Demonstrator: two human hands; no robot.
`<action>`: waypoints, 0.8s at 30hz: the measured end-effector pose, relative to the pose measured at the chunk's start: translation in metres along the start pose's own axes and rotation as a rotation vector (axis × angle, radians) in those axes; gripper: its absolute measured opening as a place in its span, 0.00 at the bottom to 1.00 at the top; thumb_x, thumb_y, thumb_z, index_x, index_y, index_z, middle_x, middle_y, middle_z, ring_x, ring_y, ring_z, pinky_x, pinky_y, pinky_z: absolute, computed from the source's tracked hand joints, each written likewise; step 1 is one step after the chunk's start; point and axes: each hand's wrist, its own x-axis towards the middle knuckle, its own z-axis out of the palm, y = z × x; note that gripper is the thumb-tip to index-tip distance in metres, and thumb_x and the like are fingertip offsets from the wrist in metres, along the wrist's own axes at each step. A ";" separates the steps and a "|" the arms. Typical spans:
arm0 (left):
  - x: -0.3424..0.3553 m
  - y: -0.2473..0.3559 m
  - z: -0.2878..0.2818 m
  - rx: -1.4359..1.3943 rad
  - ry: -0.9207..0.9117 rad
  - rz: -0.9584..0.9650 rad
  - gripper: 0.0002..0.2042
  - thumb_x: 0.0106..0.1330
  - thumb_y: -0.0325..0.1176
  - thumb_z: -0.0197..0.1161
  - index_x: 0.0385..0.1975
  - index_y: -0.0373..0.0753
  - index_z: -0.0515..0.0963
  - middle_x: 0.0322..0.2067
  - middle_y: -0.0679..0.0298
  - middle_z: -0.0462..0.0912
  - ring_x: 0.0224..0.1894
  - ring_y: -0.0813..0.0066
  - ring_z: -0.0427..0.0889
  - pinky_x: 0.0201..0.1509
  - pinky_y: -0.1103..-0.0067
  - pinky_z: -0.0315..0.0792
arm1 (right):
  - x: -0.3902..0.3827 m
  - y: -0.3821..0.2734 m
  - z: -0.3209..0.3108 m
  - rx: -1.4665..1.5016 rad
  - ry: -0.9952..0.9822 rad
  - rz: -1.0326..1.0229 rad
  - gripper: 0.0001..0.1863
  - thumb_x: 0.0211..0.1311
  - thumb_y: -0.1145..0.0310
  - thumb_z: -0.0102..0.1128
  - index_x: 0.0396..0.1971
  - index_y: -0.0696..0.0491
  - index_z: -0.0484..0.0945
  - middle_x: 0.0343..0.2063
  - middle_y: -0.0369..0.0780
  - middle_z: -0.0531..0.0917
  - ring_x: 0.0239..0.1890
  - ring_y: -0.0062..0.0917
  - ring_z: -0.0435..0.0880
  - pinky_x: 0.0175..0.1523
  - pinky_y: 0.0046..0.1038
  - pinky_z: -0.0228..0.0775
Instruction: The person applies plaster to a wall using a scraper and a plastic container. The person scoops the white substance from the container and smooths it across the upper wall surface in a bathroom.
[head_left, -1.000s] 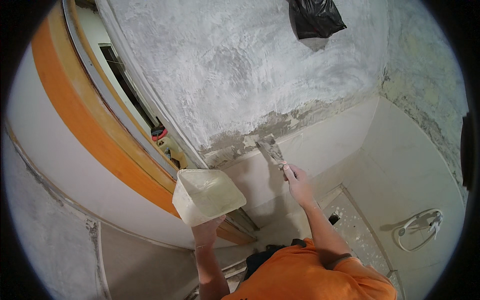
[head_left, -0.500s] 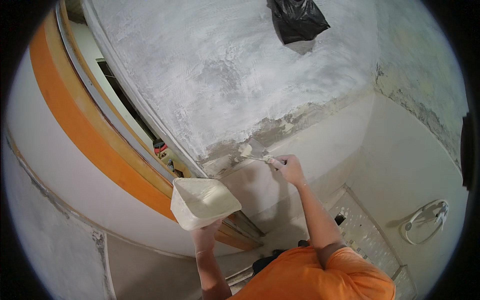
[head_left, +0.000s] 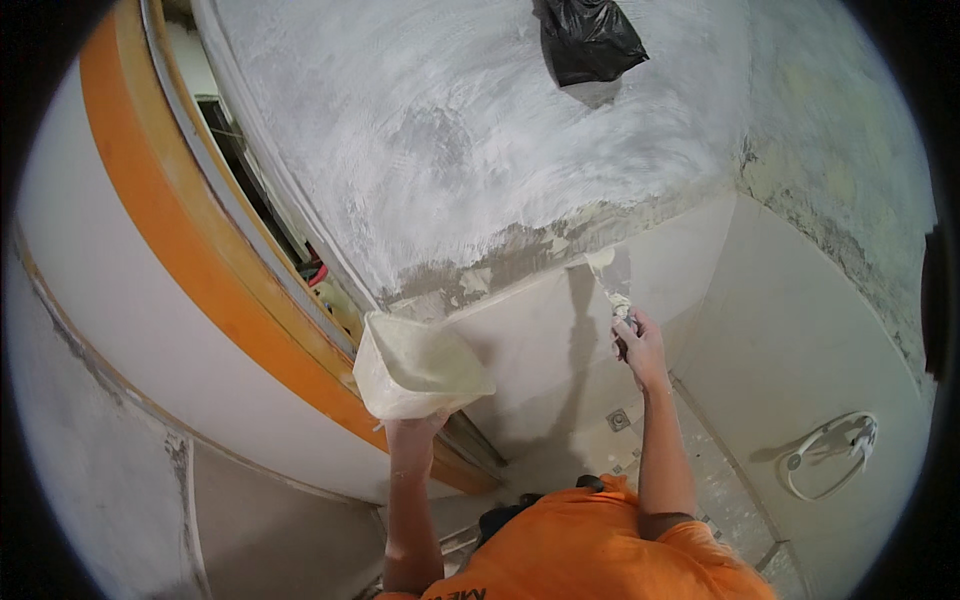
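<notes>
My left hand [head_left: 413,447] grips a pale, square-topped plastic container [head_left: 392,398] from below, its opening facing up; whitish residue coats the inside. In my right hand [head_left: 645,352] is a putty knife [head_left: 618,277], held by its handle. Pale filler clings to the blade's tip and around its neck. The blade points up toward the bare strip [head_left: 545,252] where the whitish plastered wall [head_left: 520,120] meets the smooth panels below. Whether the blade touches the wall, I cannot tell.
A black plastic bag [head_left: 592,45] hangs on the plastered wall. Left of me stands a door frame with an orange band [head_left: 165,215]. A shower hose [head_left: 800,470] with a white handset hangs on the right wall. A floor drain [head_left: 618,420] lies below my right hand.
My right hand has moved right with the putty knife, turning its blade from pointing left to pointing up. The container has risen slightly in my left hand, and the view has shifted a little.
</notes>
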 end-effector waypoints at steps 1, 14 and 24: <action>-0.004 0.001 0.006 -0.027 -0.004 -0.033 0.32 0.58 0.23 0.74 0.64 0.36 0.69 0.57 0.61 0.78 0.56 0.69 0.78 0.61 0.72 0.75 | -0.009 -0.014 0.000 0.021 -0.081 -0.004 0.07 0.71 0.65 0.61 0.39 0.53 0.78 0.23 0.29 0.75 0.19 0.12 0.70 0.24 0.20 0.60; -0.024 0.012 0.014 0.370 -0.144 0.191 0.28 0.54 0.25 0.78 0.57 0.37 0.75 0.50 0.62 0.82 0.50 0.70 0.82 0.53 0.73 0.81 | -0.096 -0.057 0.046 -0.185 -0.457 -0.162 0.21 0.78 0.52 0.49 0.40 0.57 0.79 0.29 0.32 0.79 0.31 0.16 0.71 0.40 0.23 0.65; -0.013 0.023 0.002 0.247 -0.022 0.031 0.28 0.54 0.23 0.77 0.56 0.34 0.75 0.49 0.61 0.83 0.49 0.70 0.82 0.53 0.74 0.79 | -0.063 -0.011 0.031 -0.173 -0.366 -0.146 0.16 0.72 0.58 0.59 0.46 0.57 0.79 0.30 0.38 0.79 0.35 0.24 0.77 0.44 0.29 0.69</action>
